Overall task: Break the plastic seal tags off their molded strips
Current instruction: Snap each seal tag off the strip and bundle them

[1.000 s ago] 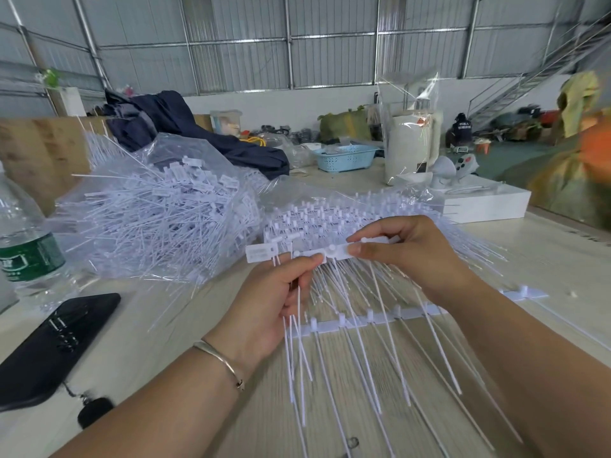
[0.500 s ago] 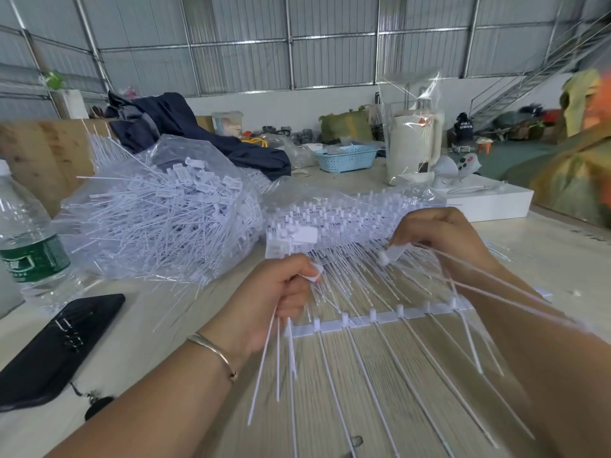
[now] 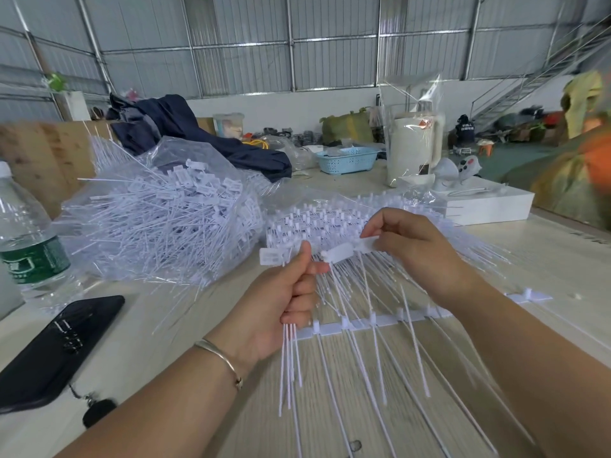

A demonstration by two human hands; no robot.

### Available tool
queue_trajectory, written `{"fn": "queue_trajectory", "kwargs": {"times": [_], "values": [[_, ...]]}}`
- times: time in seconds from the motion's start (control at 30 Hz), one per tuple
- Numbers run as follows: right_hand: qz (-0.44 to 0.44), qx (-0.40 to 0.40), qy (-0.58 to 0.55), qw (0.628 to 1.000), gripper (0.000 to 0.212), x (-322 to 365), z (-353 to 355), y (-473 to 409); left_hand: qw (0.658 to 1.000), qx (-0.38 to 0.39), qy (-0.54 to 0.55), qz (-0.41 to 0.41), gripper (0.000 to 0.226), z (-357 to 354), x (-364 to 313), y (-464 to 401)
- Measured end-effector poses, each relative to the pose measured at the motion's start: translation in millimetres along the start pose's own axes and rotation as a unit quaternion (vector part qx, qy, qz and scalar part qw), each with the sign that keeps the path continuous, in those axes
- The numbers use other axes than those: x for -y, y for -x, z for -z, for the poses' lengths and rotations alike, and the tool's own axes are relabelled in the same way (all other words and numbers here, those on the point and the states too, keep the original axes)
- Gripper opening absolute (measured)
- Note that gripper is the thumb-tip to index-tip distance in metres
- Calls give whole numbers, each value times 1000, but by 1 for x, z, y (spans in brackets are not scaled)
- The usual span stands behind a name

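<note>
My left hand (image 3: pixel 284 302) grips a small bundle of loose white seal tags (image 3: pixel 271 256), their thin tails hanging down below my fist. My right hand (image 3: pixel 410 246) pinches a short piece of white molded strip with tags (image 3: pixel 350 250) on it, held up just right of my left thumb. Under my hands a white molded strip (image 3: pixel 373 320) lies flat on the wooden table (image 3: pixel 562 259), its long tails fanning toward me. Behind it sits a stack of unbroken tag strips (image 3: pixel 317 219).
A clear bag heaped with loose tags (image 3: pixel 158 219) lies at the left. A water bottle (image 3: pixel 26 239) and a black phone (image 3: pixel 56 348) are at the far left. A white box (image 3: pixel 489 203), a wrapped kettle (image 3: pixel 413 150) and a blue basket (image 3: pixel 347 160) stand behind.
My right hand had swung away to the right with a broken-off piece; it has come back beside my left hand. My left hand has risen slightly with its bundle.
</note>
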State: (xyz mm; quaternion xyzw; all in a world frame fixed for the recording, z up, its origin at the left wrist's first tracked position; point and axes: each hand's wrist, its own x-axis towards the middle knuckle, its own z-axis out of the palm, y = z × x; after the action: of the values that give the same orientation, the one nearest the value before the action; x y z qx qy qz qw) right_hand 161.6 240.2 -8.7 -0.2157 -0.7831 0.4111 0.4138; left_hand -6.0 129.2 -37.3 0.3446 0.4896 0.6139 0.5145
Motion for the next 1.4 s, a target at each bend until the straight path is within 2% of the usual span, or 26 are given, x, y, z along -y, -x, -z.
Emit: {"fn": "queue_trajectory", "kwargs": {"times": [0.27, 0.5, 0.63, 0.7, 0.77, 0.87, 0.97, 1.03, 1.17, 1.4], "values": [[8, 56, -10, 998, 4, -3, -4, 1, 999, 16, -6, -34, 30, 3, 0, 0], [8, 75, 10, 997, 38, -3, 0, 1, 999, 7, 38, -25, 37, 2, -2, 0], [-16, 105, -22, 994, 44, -4, -2, 1, 998, 28, 57, -8, 34, 3, -1, 1], [-30, 138, -33, 989, 41, -5, -4, 2, 996, 55, 74, -3, 32, 2, 0, 2], [-52, 171, -68, 982, 26, -5, -5, 3, 992, 103, 75, 3, 32, 0, 0, 4], [-75, 215, -108, 968, 23, -7, -8, 5, 987, 161, 17, -9, 21, -9, 6, 10], [-67, 232, -85, 967, 19, -7, -14, 7, 982, 161, -92, -39, 21, -21, 17, 12], [-63, 211, -87, 972, 25, -4, -13, 6, 984, 148, -87, -41, 16, -24, 15, 10], [-44, 79, -94, 991, 29, 0, -1, 3, 995, 88, -43, -32, 26, -9, 5, 5], [-67, 68, -99, 991, 6, -8, -5, 0, 997, 78, 6, -3, 29, -5, 9, -2]]}}
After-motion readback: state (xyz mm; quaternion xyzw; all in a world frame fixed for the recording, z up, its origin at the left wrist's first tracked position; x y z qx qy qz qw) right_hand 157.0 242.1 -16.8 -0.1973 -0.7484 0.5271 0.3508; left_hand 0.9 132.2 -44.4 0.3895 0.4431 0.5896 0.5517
